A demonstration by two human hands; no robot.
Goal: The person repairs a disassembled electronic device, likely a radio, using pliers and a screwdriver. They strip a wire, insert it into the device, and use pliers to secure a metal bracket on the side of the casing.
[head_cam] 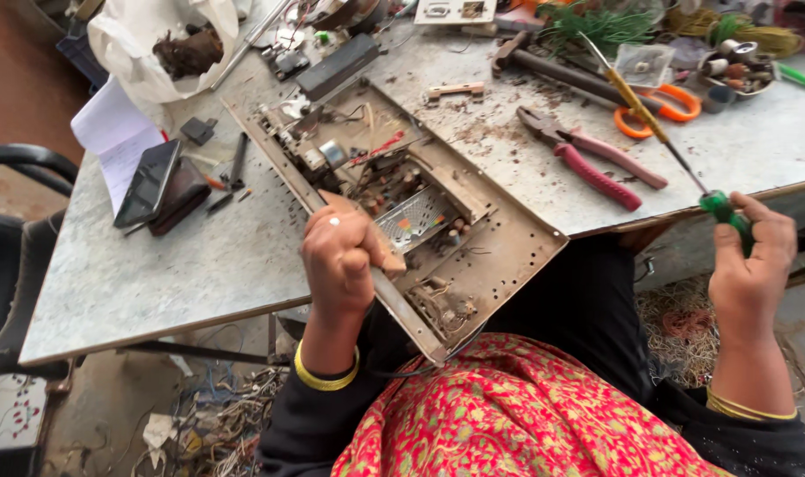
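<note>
A rusty open metal chassis (508, 256) full of electronic parts lies tilted across the table's front edge, its near corner over my lap. My left hand (340, 261) grips the chassis's long front rim, fingers closed around it. My right hand (751, 265) is off the table to the right, shut on the green handle of a screwdriver (685, 163). The screwdriver's long shaft points up and left over the table. Its tip ends near the orange-handled scissors (676, 110).
Red-handled pliers (597, 163), a hammer (552, 66), a bowl of small parts (738, 66) and green wire lie at the back right. A phone (146, 181), wallet, notepad and white bag sit at the left. Scrap wire litters the floor.
</note>
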